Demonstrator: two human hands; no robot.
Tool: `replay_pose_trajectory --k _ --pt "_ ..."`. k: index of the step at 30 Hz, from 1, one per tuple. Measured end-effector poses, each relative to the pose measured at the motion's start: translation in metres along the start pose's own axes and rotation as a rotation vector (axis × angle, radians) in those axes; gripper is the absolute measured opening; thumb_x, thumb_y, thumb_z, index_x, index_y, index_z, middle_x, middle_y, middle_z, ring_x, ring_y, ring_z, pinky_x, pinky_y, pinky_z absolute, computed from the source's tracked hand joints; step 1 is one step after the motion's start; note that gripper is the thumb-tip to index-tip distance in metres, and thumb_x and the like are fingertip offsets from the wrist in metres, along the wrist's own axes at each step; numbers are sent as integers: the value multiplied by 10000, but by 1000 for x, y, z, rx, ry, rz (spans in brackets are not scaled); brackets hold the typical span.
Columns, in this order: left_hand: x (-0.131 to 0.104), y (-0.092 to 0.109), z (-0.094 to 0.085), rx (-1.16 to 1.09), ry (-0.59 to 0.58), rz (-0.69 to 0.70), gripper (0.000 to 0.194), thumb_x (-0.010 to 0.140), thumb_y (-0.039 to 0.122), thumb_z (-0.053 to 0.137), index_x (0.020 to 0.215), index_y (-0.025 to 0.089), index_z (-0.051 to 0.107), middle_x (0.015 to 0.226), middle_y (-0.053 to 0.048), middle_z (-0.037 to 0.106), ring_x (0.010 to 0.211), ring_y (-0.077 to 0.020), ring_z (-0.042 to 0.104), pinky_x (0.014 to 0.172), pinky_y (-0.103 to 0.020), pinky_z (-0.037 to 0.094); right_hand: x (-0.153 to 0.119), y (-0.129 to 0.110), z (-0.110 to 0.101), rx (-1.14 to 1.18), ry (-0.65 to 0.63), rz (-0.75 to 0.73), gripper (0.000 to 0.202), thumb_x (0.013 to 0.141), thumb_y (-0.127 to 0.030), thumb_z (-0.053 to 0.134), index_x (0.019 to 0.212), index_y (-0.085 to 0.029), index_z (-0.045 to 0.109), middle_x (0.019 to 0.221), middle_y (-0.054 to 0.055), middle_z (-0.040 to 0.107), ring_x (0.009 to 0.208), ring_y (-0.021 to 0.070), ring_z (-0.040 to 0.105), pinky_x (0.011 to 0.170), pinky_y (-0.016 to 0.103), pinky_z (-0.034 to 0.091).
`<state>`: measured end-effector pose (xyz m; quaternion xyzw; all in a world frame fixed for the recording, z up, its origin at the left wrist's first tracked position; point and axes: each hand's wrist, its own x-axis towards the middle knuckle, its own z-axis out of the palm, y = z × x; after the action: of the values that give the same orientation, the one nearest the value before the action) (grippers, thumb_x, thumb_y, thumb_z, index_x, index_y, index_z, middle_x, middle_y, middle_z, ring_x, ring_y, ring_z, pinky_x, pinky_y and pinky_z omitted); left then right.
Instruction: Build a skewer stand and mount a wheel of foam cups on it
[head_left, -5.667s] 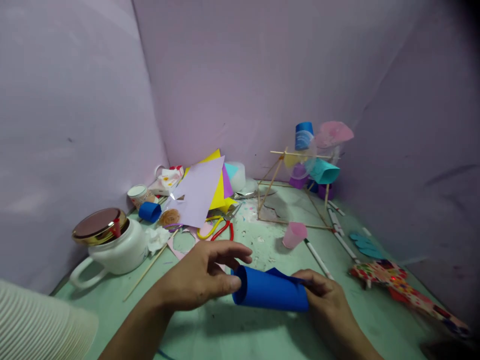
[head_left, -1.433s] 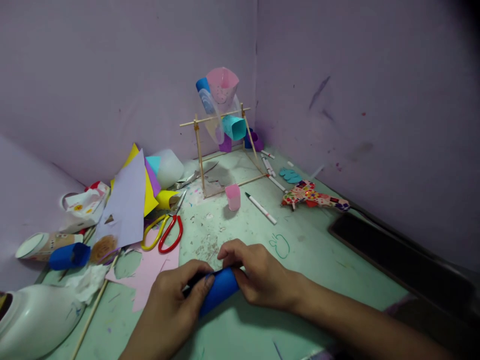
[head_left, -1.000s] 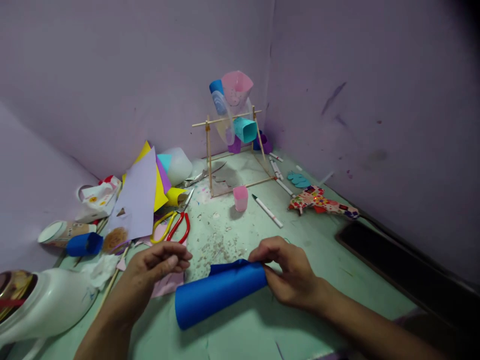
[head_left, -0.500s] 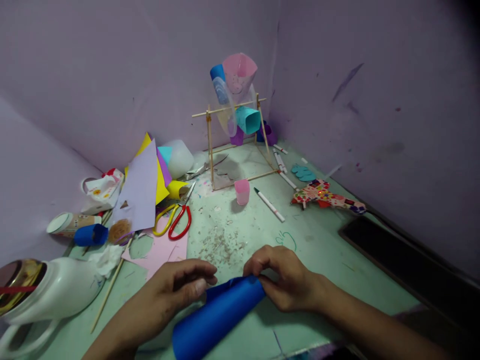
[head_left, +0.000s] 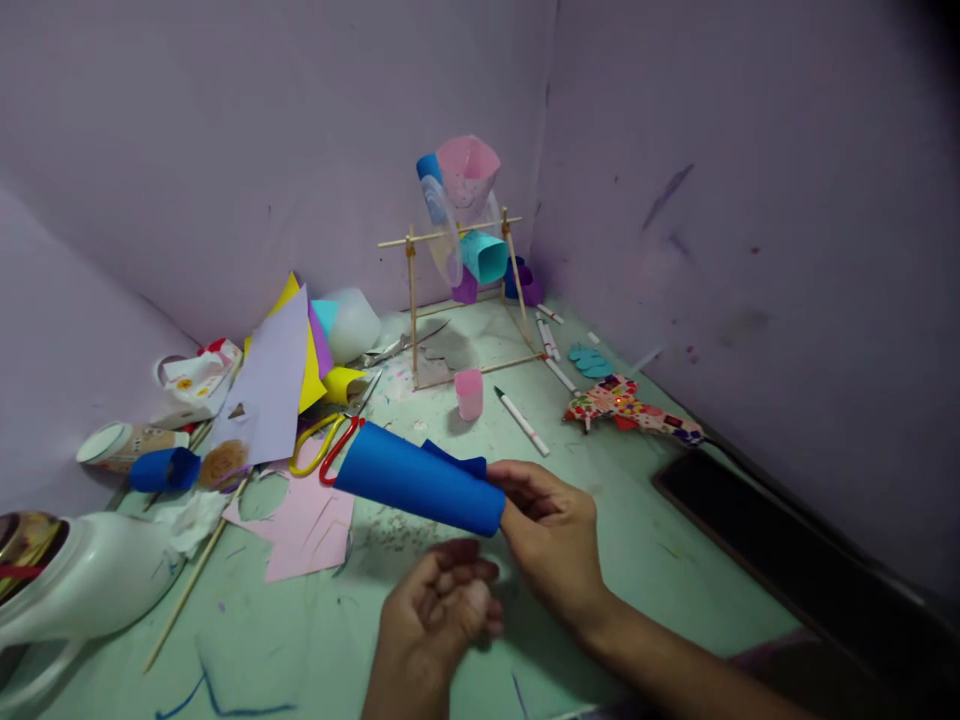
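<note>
A sheet of blue paper [head_left: 420,480], loosely rolled with one edge raised, points up and to the left above the table. My right hand [head_left: 555,540] grips its right end between thumb and fingers. Below the roll, my left hand [head_left: 442,610] is free of it, its fingers loosely curled and apart, slightly blurred, with nothing visible in them. Beyond the roll's left end lie scissors [head_left: 330,447] with one red and one yellow handle, partly covered by the paper. A small pink paper cup [head_left: 469,394] stands past the roll, beside a white marker [head_left: 523,421].
A stick frame [head_left: 413,310] at the back carries a wheel with coloured paper cups. At right are a patterned glue gun [head_left: 634,408] and a dark slab [head_left: 735,530]. Paper sheets [head_left: 266,380], a blue cup [head_left: 165,469] and a white jug [head_left: 112,570] crowd the left.
The blue roll has been lifted and swung round, its far end now pointing up-left. My left hand has moved right and below it. My right hand keeps its hold.
</note>
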<state>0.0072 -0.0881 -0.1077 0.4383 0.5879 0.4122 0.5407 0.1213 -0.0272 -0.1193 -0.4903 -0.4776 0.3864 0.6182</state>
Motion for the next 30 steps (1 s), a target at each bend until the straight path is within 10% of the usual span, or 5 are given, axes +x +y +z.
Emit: replay_pose_trajectory --k 4,8,12,19,30 --pt "20 13 -18 -161 299 72 587 718 347 683 1232 179 455 1171 -126 626 983 -237 649 760 -303 558 -4 2 -12 -174 -57 -355 245 733 -55 541 905 -197 642 799 18 724 672 142 685 630 235 560" --pt "16 44 -70 151 516 250 522 766 360 625 1253 270 459 1363 -45 491 1233 -235 485 1002 -332 434 -1 7 -32 -298 -332 -694 343 735 -31 480 1007 -227 549 807 8 693 692 129 667 645 217 541" --pt "5 62 -90 671 213 222 427 694 465 650 1094 316 643 1223 -8 622 1167 -291 531 976 -401 444 3 3 -41 -266 -656 -562 323 668 -30 447 928 -218 488 775 -7 643 653 110 637 612 194 516" --pt "9 63 -57 775 -430 -1 316 684 350 647 975 252 721 881 -20 739 808 -235 667 717 -317 528 4 -2 -37 -227 -933 -302 274 649 -16 459 845 -207 449 662 -44 569 555 83 550 520 172 424" --pt "21 49 -56 558 -416 -95 183 721 276 625 858 205 724 686 25 670 604 -128 546 546 -206 421 4 -13 -24 106 -808 234 228 706 -35 544 884 -176 542 656 -45 594 578 69 554 563 186 442"
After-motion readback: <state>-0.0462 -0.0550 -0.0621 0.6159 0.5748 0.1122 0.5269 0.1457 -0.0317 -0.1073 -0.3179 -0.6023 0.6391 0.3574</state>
